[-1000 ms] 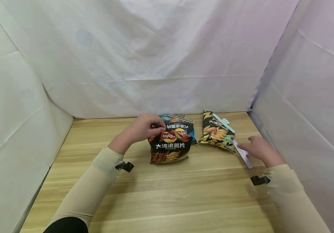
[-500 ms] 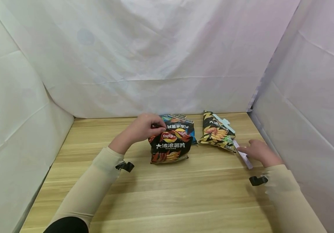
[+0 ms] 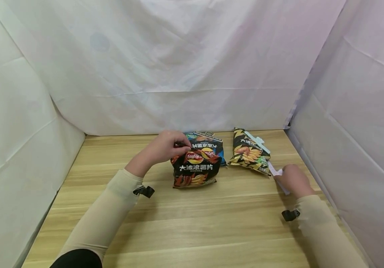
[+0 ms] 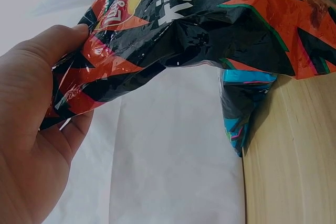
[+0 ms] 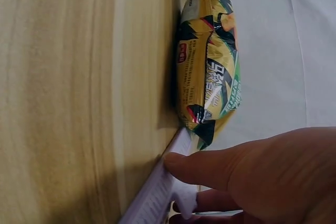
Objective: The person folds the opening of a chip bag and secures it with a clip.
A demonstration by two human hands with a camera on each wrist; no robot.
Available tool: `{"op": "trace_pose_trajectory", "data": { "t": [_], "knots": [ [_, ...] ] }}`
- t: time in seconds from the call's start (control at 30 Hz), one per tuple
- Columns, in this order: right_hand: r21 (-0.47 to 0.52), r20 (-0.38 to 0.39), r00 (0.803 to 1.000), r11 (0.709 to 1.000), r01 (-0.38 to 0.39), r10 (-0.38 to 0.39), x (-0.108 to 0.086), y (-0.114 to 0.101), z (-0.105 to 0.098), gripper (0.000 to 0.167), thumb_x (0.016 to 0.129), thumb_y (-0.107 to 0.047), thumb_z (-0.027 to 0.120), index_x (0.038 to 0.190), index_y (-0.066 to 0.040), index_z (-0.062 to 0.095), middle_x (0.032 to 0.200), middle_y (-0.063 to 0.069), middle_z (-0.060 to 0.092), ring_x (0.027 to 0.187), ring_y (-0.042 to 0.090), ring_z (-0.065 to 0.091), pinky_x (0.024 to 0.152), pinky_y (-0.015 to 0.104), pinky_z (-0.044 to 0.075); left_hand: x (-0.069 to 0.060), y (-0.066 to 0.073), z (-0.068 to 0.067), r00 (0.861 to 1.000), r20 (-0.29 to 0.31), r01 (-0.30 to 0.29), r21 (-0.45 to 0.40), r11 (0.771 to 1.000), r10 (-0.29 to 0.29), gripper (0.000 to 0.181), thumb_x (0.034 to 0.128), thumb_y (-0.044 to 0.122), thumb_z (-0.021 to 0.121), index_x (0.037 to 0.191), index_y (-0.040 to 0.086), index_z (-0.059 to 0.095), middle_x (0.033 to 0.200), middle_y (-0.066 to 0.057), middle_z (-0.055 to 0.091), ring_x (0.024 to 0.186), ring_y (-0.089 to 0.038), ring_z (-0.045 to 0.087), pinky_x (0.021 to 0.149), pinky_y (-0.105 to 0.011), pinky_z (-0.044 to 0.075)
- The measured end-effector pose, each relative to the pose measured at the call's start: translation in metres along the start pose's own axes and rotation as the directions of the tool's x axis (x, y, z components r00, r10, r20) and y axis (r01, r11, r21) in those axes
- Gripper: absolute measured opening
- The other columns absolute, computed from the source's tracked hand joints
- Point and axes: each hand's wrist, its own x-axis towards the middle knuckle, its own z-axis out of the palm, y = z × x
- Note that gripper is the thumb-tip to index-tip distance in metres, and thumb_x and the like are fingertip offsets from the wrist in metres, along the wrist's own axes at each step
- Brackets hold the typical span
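My left hand [image 3: 163, 149] pinches the top corner of a black and red chip bag [image 3: 196, 173], which stands upright on the table. In the left wrist view the thumb lies on the near face of this bag [image 4: 205, 40], with fingers behind it. On the right, my right hand [image 3: 295, 180] holds a pale lavender bag clip [image 3: 273, 169] that lies on the table. The right wrist view has the thumb on one side of the long clip [image 5: 152, 195] and fingers on its other side, partly hidden.
Behind the held bag lies a blue chip bag [image 3: 221, 150] with a clip [image 3: 208, 136] across its top. A yellow and black chip bag [image 3: 248, 152] with a light blue clip [image 3: 258, 141] lies just beyond the lavender clip. White cloth [image 3: 178, 74] encloses the wooden table [image 3: 192, 223].
My right hand has moved down and slightly left onto the lavender clip, its fingers going from reaching out to gripping. The left hand and the chip bags stay in place.
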Motion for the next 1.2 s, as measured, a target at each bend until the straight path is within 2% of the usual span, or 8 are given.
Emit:
{"op": "trace_pose_trajectory", "data": {
  "t": [0.13,0.23,0.37,0.5,0.73,0.93,1.07,1.2],
  "knots": [
    [0.010,-0.056,0.998,1.000,-0.009,0.010,-0.002,-0.003,0.003,0.035,0.099,-0.024,0.076,0.094,0.010,0.069,0.084,0.020,0.065,0.069,0.032,0.059,0.056,0.045,0.048,0.000,0.000,0.000,1.000,0.001,0.003,-0.006,1.000,-0.003,0.006,0.1067,0.016,0.078,0.108,0.015,0.084,0.102,0.005,0.078,0.071,-0.009,0.063,0.067,-0.036,0.054],
    [0.011,-0.082,0.996,1.000,-0.028,0.029,-0.003,-0.004,0.004,0.041,0.099,-0.022,0.074,0.112,0.017,0.068,0.096,0.029,0.069,0.076,0.036,0.062,0.060,0.051,0.051,0.000,-0.001,0.000,1.000,0.001,0.003,-0.006,1.000,-0.003,0.006,0.1068,0.017,0.078,0.108,0.015,0.084,0.102,0.005,0.078,0.070,-0.008,0.062,0.067,-0.035,0.053],
    [0.016,-0.098,0.995,0.999,-0.034,0.036,-0.003,-0.004,0.003,0.049,0.097,-0.020,0.074,0.123,0.021,0.063,0.108,0.037,0.069,0.083,0.042,0.065,0.066,0.057,0.054,-0.001,0.000,0.000,1.000,-0.002,0.001,-0.004,1.000,-0.001,0.006,0.1068,0.016,0.078,0.108,0.015,0.084,0.101,0.005,0.078,0.069,-0.009,0.062,0.066,-0.035,0.053],
    [0.025,-0.114,0.993,0.999,-0.020,0.023,-0.003,-0.003,0.003,0.049,0.096,-0.019,0.073,0.123,0.021,0.064,0.107,0.036,0.069,0.083,0.042,0.066,0.067,0.059,0.054,0.000,0.000,0.000,1.000,0.001,0.000,0.000,1.000,0.000,0.006,0.1067,0.017,0.078,0.109,0.016,0.084,0.101,0.006,0.078,0.069,-0.008,0.061,0.066,-0.035,0.052],
    [0.069,-0.121,0.991,0.996,-0.049,0.057,-0.001,0.000,0.001,0.042,0.106,-0.022,0.059,0.120,0.015,0.073,0.110,0.032,0.074,0.085,0.040,0.068,0.071,0.056,0.053,0.000,0.000,-0.001,1.000,0.003,0.005,0.003,1.000,-0.005,0.006,0.1068,0.017,0.078,0.109,0.015,0.084,0.102,0.005,0.078,0.073,-0.009,0.063,0.069,-0.036,0.054],
    [0.161,-0.112,0.990,0.985,-0.066,0.085,-0.004,0.005,-0.017,0.047,0.112,-0.028,0.059,0.118,0.017,0.070,0.110,0.033,0.072,0.091,0.042,0.067,0.076,0.054,0.054,0.000,0.000,-0.001,1.000,0.009,0.012,0.005,1.000,-0.012,0.007,0.1072,0.016,0.077,0.109,0.015,0.084,0.101,0.006,0.078,0.071,-0.008,0.063,0.068,-0.036,0.054],
    [0.184,-0.213,0.976,0.983,-0.006,0.045,-0.012,0.000,-0.037,0.038,0.110,-0.022,0.066,0.113,0.016,0.070,0.096,0.028,0.072,0.081,0.038,0.066,0.066,0.046,0.052,0.001,0.001,-0.001,1.000,0.010,0.009,0.003,1.000,-0.009,0.007,0.1071,0.016,0.077,0.109,0.015,0.084,0.101,0.006,0.078,0.071,-0.009,0.063,0.068,-0.035,0.055],
    [0.192,-0.343,0.939,0.980,0.059,0.010,-0.021,-0.016,-0.054,0.033,0.108,-0.021,0.074,0.110,0.012,0.074,0.092,0.024,0.073,0.077,0.034,0.064,0.063,0.041,0.046,0.001,0.000,-0.001,1.000,0.009,0.007,0.001,1.000,-0.007,0.007,0.1069,0.016,0.078,0.109,0.015,0.084,0.101,0.006,0.078,0.072,-0.008,0.064,0.069,-0.035,0.055]
  ]
}}
